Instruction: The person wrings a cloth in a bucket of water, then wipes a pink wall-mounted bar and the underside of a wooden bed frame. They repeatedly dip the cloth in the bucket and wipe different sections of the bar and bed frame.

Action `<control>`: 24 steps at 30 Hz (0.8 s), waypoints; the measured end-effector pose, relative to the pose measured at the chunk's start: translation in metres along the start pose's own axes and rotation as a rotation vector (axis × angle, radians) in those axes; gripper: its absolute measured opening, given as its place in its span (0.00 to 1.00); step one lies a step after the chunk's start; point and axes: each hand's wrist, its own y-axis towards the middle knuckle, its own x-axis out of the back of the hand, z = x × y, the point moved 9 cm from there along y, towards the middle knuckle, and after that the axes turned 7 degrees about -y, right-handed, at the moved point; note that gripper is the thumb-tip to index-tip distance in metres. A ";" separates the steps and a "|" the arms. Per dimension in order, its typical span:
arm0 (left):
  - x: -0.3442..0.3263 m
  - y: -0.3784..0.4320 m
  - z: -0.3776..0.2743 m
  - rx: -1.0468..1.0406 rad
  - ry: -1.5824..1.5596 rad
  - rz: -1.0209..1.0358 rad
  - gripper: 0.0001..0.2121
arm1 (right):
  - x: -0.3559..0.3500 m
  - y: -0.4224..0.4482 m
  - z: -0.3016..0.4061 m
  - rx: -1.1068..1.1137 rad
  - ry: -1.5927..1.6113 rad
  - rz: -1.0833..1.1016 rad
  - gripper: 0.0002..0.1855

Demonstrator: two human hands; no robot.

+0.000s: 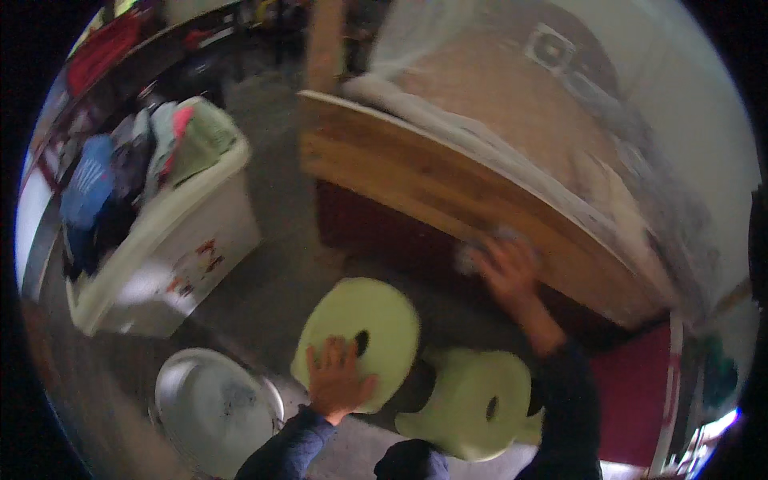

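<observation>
My left hand rests with spread fingers on the seat of a light green plastic stool, beside the oval hole in it. My right hand presses a crumpled pale cloth to the lower part of a wooden bed frame's side board. A second light green stool stands between my forearms, near my knee. At the lower left, a round metal basin holds water that looks cloudy.
On the left a large white plastic bin is heaped with clothes. The bed behind the board has a tan cover and a sheer net. A dark red panel stands at right.
</observation>
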 end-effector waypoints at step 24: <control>-0.007 0.002 -0.028 -0.040 0.033 0.038 0.39 | 0.129 -0.376 -0.249 -1.587 -0.158 -0.671 0.23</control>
